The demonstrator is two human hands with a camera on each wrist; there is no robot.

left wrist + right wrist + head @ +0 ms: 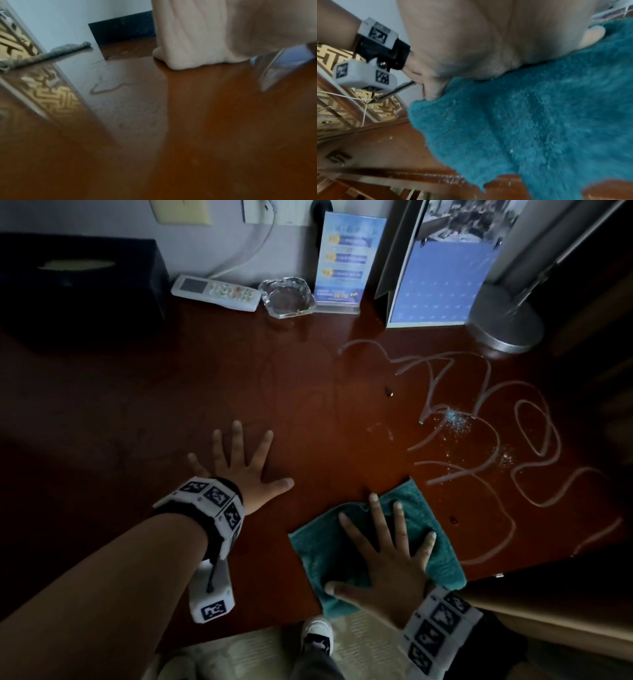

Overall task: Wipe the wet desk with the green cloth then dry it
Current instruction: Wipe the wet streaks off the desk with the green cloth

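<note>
A: Teal-green terry cloth (373,546) is lying flat at the desk's (205,392) near edge, w/ the right hand (383,563) pressing on it, fingers spread straight, not gripping.

B: So which step is going on?

A: Looks like the wet wipe is only getting going. Squiggly water trails (479,419) and a patch of droplets are sitting untouched just beyond the cloth, toward the lamp base (507,320).

B: Left hand (243,470)?

A: It's lying flat on bare wood, fingers splayed, holding nothing, prob bracing.

B: Next move needs what?

A: I'd say sliding the cloth fwd and right thru the trails, keeping even palm pressure, stopping short of the calendar stand (438,268) and glass ashtray (287,297). Drying is coming after.

B: Surfaces?

A: Desk is glossy reddish-brown wood, so water is beading and the cloth should be gliding easily. Cloth pile is fluffy and thick in the right wrist view, folded roughly square. Lamp base is a brushed metal disc; the remote (215,291) is white plastic.
</note>
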